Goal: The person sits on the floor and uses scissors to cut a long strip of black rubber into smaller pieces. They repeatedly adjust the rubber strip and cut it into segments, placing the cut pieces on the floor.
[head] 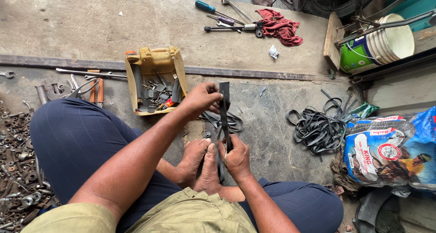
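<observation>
I sit cross-legged on the concrete floor with my bare feet together. A black rubber strip [224, 110] runs upright between my hands. My left hand [202, 99] pinches the strip near its top end. Lower down, just above my toes, my right hand [235, 156] is closed around it. More black rubber strips [234, 121] lie on the floor behind the held one.
A cut-open yellow container [156, 62] holds metal parts beside my left knee. Pliers, wrenches and several nuts [18, 146] cover the floor at left. A pile of rubber bands [318, 128], a printed sack [390, 149], a bucket [386, 42], a red rag [281, 26] and screwdrivers [218, 10] lie around.
</observation>
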